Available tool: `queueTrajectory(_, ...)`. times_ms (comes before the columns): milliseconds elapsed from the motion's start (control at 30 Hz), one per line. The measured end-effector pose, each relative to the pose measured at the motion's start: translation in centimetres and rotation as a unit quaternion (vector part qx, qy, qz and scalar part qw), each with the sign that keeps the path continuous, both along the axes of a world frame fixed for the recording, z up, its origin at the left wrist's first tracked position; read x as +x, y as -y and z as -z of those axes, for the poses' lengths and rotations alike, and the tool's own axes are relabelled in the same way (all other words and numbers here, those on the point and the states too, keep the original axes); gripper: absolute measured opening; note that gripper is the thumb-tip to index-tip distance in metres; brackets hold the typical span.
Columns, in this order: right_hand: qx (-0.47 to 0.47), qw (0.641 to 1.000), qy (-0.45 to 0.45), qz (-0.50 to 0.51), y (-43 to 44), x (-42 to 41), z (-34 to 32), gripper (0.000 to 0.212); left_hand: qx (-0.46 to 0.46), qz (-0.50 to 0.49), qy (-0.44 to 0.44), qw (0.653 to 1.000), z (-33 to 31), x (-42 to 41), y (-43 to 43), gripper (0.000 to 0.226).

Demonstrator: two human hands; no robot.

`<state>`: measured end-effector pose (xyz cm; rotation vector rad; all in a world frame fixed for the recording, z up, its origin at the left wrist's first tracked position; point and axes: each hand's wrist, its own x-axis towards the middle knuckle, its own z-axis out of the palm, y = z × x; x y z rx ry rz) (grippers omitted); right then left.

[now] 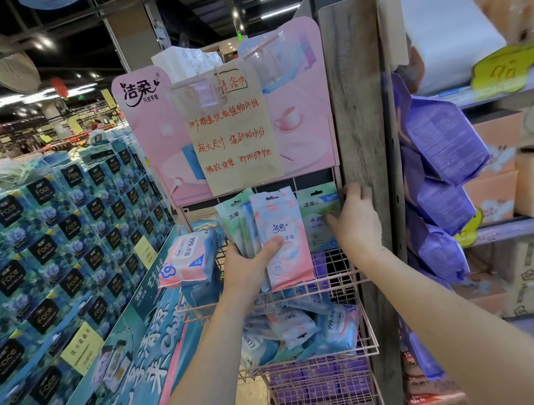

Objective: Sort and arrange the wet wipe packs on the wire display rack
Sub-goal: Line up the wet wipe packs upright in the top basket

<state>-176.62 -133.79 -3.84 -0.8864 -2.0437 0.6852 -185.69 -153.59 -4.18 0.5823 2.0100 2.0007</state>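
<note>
My left hand point(250, 263) grips a fanned bunch of slim wet wipe packs, a pink and white one point(282, 234) in front and green ones point(233, 221) behind, held upright before the pink wire rack point(339, 281). My right hand point(355, 220) holds a green and white pack point(316, 215) at the rack's upper right, thumb on its face and fingers behind it. A fatter pink and blue pack point(191, 258) lies on the rack's left side. In the basket below sit several mixed pink and blue packs point(299, 332).
A pink header board with a handwritten paper sign point(234, 131) tops the rack. A grey wooden shelf post point(360, 119) stands right against the rack. Purple packs point(441, 148) hang to the right. Stacked blue tissue boxes point(58, 251) fill the left.
</note>
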Motion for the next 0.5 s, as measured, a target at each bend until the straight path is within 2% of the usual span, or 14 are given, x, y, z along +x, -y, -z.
queueTrajectory(233, -0.062, 0.998, -0.028, -0.017, -1.5, 0.8, 0.4, 0.047, -0.001, 0.002, -0.006, 1.000, 0.0, 0.1, -0.1, 0.064)
queueTrajectory(500, -0.075, 0.994, -0.037, -0.066, -1.2, 1.0, 1.3, 0.038, 0.005, 0.008, 0.000, 1.000, 0.3, -0.2, -0.2, 0.067)
